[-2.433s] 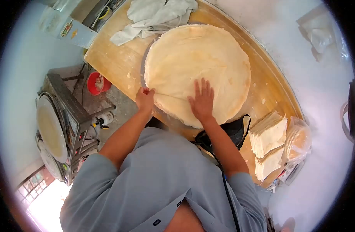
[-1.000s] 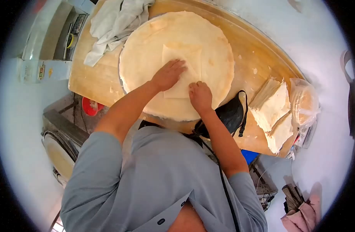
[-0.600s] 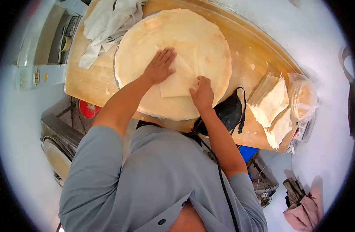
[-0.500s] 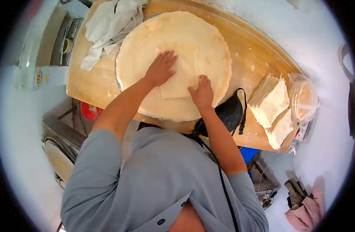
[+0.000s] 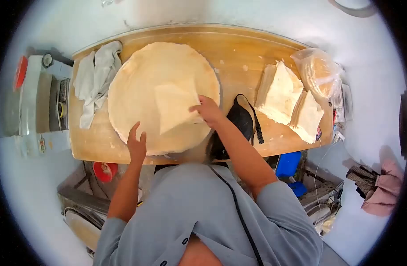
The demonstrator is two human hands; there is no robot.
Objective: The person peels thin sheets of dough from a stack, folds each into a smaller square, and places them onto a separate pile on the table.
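Note:
A large round stack of thin flatbread lies on the wooden table. On top of it is a folded rectangular sheet of flatbread. My right hand pinches this folded sheet by its right edge, and the sheet looks slightly tilted. At the lower left rim of the round stack is my left hand, its thumb and fingers spread, holding nothing. Just right of the round stack lies a black waist bag with a strap and buckle.
Stacks of folded flatbread stand on the right of the wooden table. Beyond them sits a clear plastic bag of round flatbreads. A grey cloth lies at the left. Below the table's front edge is a red bowl.
My left hand has left the folded sheet and drawn back to the near left rim. My right hand now grips the sheet's right edge. The camera view has shifted.

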